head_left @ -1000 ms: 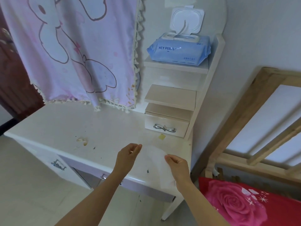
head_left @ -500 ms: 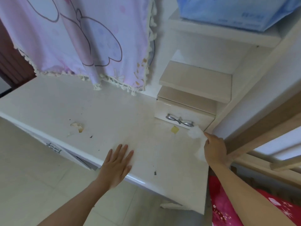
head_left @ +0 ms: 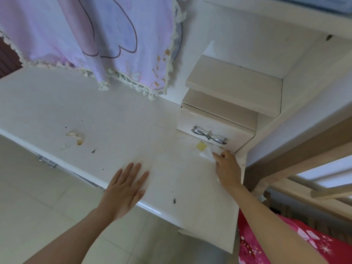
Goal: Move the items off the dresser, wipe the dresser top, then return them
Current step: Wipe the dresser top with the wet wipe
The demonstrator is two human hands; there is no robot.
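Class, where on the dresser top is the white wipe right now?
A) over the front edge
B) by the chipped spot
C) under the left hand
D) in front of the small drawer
D: the right hand holds the white wipe on the dresser top just before the small drawer.

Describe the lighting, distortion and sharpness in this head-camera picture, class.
Head view: soft, even daylight with only faint shadows and no strong glare; head view: the wide lens bows the front edge of the dresser top; head view: the left hand, right hand and wipe look reasonably sharp.
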